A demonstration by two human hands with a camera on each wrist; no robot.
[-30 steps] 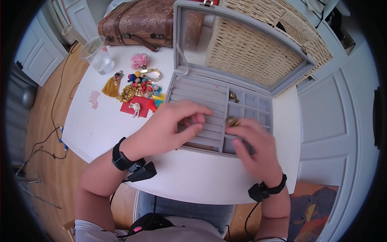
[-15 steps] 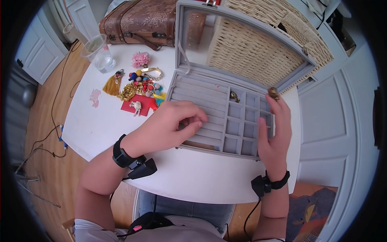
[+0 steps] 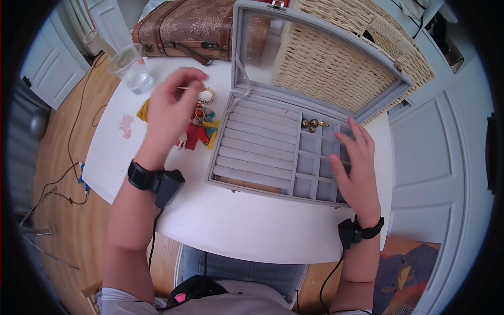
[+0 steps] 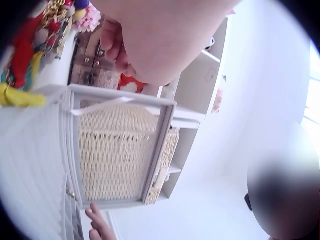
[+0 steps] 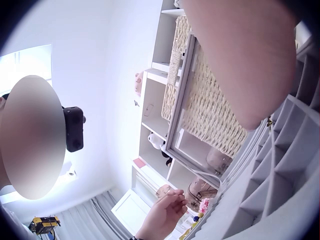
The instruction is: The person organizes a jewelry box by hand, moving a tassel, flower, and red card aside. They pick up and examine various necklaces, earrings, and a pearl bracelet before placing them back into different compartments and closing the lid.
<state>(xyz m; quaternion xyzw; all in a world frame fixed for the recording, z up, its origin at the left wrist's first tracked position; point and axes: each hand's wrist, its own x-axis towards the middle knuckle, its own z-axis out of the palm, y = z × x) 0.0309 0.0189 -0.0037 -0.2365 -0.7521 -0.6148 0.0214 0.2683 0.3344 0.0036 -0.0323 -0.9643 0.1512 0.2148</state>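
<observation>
The grey jewelry box [image 3: 252,194] stands with its glass lid raised, ring rolls on its left and small compartments on its right. My right hand [image 3: 359,168] is over the right-hand compartments, fingers spread and nothing visible in them. Dark gold ball pieces [image 3: 313,124] lie at the back of the compartments. Above the jewelry pile hovers my left hand [image 3: 173,107], its fingers loosely bent with no item visible in them. Beneath it show a gold bangle [image 3: 206,96], a red packet [image 3: 188,143] and a yellow tassel [image 3: 211,140]; the hand hides much of the pile.
Two clear plastic cups [image 3: 139,81] stand at the white table's [image 3: 247,236] back left. A brown patterned suitcase [image 3: 184,31] and a woven basket [image 3: 325,63] are behind the box. A pink flower [image 4: 89,19] sits by the pile in the left wrist view.
My left hand has moved from the ring rolls to over the jewelry pile. The gold ball piece from my right fingertips now lies in the box, and that hand has dropped slightly.
</observation>
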